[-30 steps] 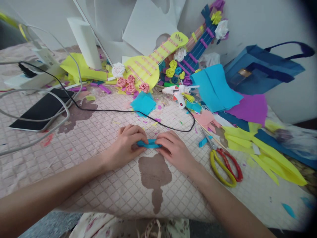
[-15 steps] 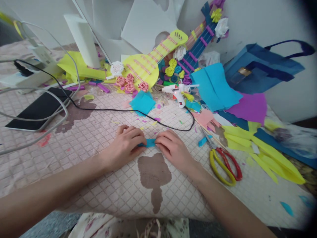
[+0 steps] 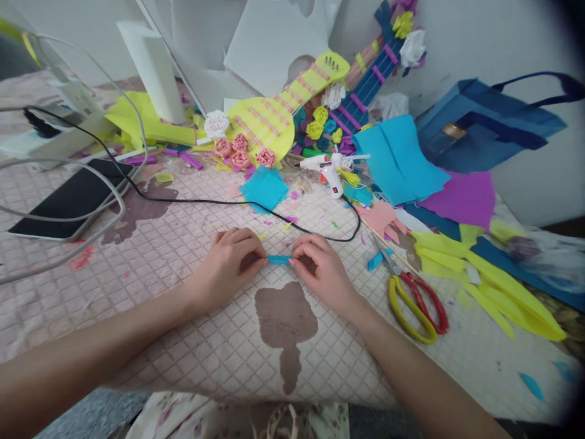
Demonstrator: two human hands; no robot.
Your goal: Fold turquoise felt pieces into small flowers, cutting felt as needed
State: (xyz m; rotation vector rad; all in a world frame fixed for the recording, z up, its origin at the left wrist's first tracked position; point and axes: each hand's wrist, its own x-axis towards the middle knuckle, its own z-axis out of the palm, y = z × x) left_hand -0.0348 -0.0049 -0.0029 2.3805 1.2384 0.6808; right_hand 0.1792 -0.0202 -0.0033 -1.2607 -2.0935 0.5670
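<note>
A narrow strip of blue crepe paper (image 3: 278, 260) stretches between my two hands, just above or on the quilted cloth. My left hand (image 3: 235, 256) pinches its left end between thumb and fingers. At the other end, my right hand (image 3: 320, 268) holds it in a similar pinch. Both ends of the strip are hidden by my fingers. Beyond my hands lies a small stack of blue paper squares (image 3: 265, 188). Scissors (image 3: 411, 292) with one yellow and one red handle rest to the right of my right hand.
A white glue gun (image 3: 329, 173) lies behind my hands, its black cord (image 3: 201, 201) crossing the cloth. Yellow (image 3: 269, 125) and blue paper guitars lean at the back. Blue sheets (image 3: 397, 158) and yellow scraps (image 3: 493, 274) lie right; a black phone-like slab (image 3: 73, 198) lies left.
The blue strip looks narrower, folded or rolled thinner than before. My fingers have drawn up from lying flatter over it into pinches at its ends.
</note>
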